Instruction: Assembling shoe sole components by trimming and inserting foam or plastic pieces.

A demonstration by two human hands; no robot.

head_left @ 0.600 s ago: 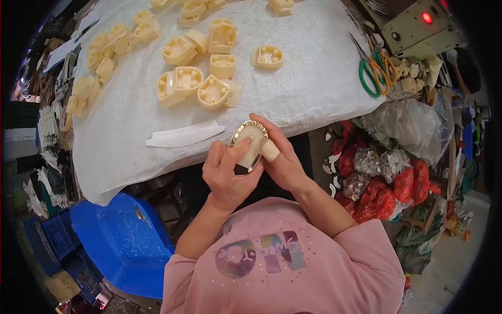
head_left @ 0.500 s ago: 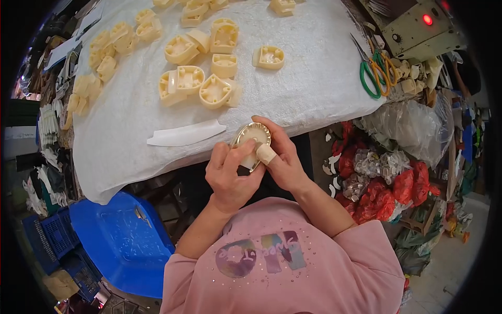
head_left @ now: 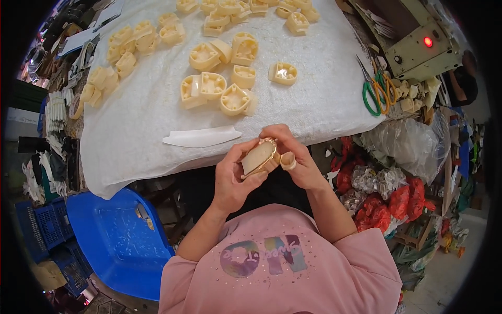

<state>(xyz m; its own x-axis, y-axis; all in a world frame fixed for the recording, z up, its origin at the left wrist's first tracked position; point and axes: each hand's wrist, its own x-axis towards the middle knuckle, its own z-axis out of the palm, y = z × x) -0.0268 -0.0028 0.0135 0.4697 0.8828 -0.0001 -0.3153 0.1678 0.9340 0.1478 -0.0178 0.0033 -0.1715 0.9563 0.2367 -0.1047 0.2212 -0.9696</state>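
Observation:
Between my hands, just off the table's near edge, is a shoe heel (head_left: 260, 158), a D-shaped block with a pale face and a shiny gold-toned rim. My left hand (head_left: 230, 180) grips its left side, thumb below and fingers above. My right hand (head_left: 299, 159) is closed at its far right edge, fingertips touching the rim; a beige cover wraps the right thumb. A curved white strip (head_left: 201, 136) lies flat on the table by my left hand. Beyond it sit several hollow cream plastic heels (head_left: 235, 99), some leaning together.
White cloth covers the table (head_left: 141, 123). Green- and orange-handled scissors (head_left: 377, 94) lie at its right edge, near a metal box (head_left: 421, 49) with a red light. A blue basin (head_left: 110, 235) stands low left; red bags (head_left: 374, 206) and clear plastic are piled low right.
The heel has turned in my hands, from its ridged, pleated face to its smooth pale face. My right fingers have shifted along its edge. The whole view has moved slightly.

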